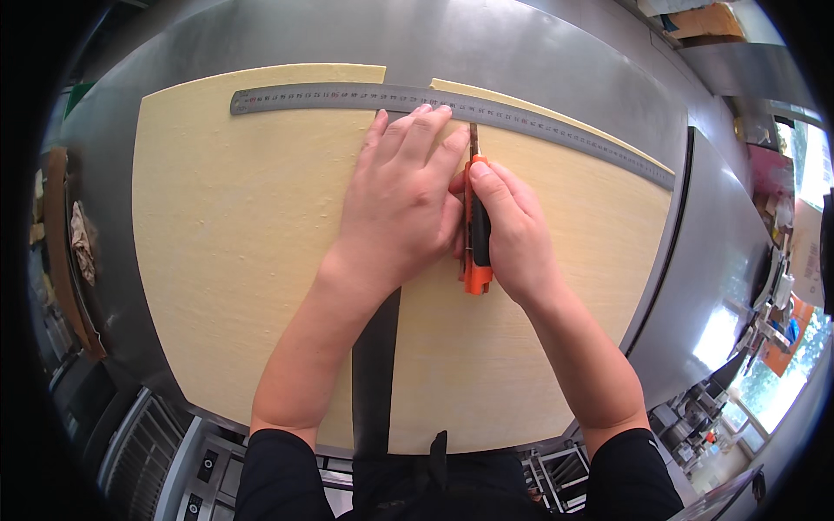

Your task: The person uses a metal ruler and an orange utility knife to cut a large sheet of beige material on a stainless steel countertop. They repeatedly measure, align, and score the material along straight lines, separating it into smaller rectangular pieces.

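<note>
Two pale yellow sheets, which look like rolled dough, lie side by side: a left sheet point(234, 234) and a right sheet point(586, 247). A long steel ruler point(300, 98) crosses both near their far edges. My left hand point(404, 195) rests palm down over the gap between them, fingers spread, with some fingertips on the ruler's near edge. My right hand point(521, 228) grips an orange and black snap-off utility knife point(481, 241). Its blade points away from me, the tip just short of the ruler, beside my left index finger. The blade looks brownish.
Beneath the sheets is a stainless steel table point(313, 39). Another steel surface point(710, 260) adjoins on the right past a dark seam. A crumpled cloth point(82, 241) lies at the left. Metal racks point(140, 449) stand below the near edge.
</note>
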Available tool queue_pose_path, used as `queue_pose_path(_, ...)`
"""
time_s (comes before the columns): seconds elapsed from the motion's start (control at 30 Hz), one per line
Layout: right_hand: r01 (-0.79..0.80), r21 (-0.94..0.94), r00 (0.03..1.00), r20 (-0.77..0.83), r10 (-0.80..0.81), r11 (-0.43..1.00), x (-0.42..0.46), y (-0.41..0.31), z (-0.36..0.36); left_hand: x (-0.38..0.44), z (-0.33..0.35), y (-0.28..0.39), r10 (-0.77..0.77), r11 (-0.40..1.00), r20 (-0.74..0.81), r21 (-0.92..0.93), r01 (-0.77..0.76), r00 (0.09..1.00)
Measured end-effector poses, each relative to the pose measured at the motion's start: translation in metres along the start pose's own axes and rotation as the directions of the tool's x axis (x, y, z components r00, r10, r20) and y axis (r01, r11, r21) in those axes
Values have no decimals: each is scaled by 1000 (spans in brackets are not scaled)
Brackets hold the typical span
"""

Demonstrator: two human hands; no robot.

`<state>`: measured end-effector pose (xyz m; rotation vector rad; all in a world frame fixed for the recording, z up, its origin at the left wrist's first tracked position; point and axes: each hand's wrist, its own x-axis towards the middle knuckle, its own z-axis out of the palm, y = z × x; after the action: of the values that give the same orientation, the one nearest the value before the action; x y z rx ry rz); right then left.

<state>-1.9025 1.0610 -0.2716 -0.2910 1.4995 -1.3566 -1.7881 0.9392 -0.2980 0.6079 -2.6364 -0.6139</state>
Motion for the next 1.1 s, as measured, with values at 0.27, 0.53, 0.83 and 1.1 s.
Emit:
queue_pose_path(0.27, 9, -56, 999, -36, -11, 998, 2, -3, 4, 1, -1, 0, -14, 1000, 8, -21, 15, 1000)
queue_pose_path(0.53, -30, -40, 999, -33, 29, 999, 8, -7, 4, 0, -3, -1, -7, 999, -5, -35, 7, 1000)
queue_pose_path(0.83, 56, -84, 998, -24, -59, 995, -42, -15, -3, 34, -35, -25, 86, 994, 4, -75, -86, 996)
queue_pose_path(1.1, -76, 183, 988, -120, 99, 980, -197, 53, -74, 62, -46, -52, 132, 952, 211, 246, -183, 969)
